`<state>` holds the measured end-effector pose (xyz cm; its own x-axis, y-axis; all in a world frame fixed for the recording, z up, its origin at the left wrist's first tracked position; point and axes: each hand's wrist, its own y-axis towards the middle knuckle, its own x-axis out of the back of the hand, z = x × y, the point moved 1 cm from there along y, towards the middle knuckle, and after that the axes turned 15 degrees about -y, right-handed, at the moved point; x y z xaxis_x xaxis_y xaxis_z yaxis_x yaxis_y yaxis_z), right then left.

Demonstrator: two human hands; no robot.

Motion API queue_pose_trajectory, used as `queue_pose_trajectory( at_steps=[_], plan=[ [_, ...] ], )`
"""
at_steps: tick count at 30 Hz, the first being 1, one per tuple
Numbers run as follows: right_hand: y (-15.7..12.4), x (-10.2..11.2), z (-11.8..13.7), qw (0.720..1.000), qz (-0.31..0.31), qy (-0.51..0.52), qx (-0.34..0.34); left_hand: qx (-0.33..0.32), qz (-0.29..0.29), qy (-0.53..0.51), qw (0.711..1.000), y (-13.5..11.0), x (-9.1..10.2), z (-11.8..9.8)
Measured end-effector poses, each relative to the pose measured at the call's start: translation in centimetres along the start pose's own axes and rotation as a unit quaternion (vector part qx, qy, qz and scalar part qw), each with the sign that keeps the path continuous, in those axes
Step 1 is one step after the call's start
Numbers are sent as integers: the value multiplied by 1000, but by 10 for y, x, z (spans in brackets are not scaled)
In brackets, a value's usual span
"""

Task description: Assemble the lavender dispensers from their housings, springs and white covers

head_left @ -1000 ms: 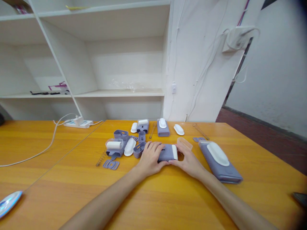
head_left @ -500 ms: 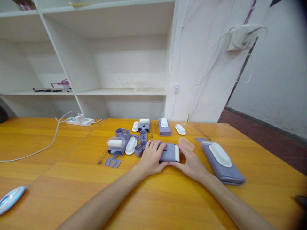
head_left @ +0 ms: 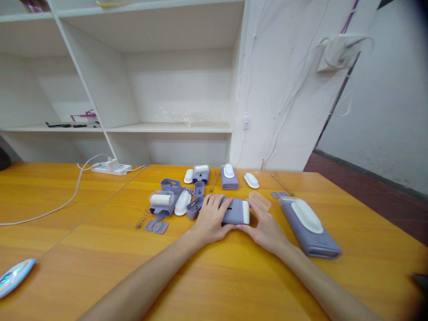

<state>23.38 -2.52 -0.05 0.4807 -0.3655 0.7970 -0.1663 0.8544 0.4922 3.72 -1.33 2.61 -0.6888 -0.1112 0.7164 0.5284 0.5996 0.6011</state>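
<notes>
At the table [head_left: 217,276], left of a big case [head_left: 314,238], gripping with left hand [head_left: 210,218] and right hand [head_left: 267,229] a smaller case [head_left: 235,211]. Wrapping the left fingers [head_left: 217,205] over it and bracketing its white end [head_left: 246,212] with the right fingers [head_left: 259,212], near a clear cap [head_left: 261,200] beyond the right hand and a grey cup [head_left: 194,208] beside the left.

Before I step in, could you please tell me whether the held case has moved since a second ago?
No, the held case shows no clear shift against the table.
</notes>
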Motion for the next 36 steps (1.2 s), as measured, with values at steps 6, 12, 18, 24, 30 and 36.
queue_pose_trajectory(
  at_steps=[6, 12, 18, 24, 30, 36],
  plan=[
    [4, 0, -3, 1000, 18, 13, 5, 4, -1, 1, 1000, 0, -1, 0],
    [4, 1, -4, 1000, 14, 0, 16, 7, 4, 4, 1000, -1, -2, 1],
    [3, -2, -3, 999, 42, 16, 17, 3, 16, 8, 1000, 0, -1, 2],
    [1, -9, -1, 999, 16, 39, 20, 16, -3, 9, 1000, 1, -3, 2],
    [0, -5, 16, 996, -70, -14, 60, 27, -42, 22, 999, -1, -3, 5],
    [-7, 3, 13, 986, -147, -67, -37, 0, -87, 3, 996, -1, -2, 1]
  ],
)
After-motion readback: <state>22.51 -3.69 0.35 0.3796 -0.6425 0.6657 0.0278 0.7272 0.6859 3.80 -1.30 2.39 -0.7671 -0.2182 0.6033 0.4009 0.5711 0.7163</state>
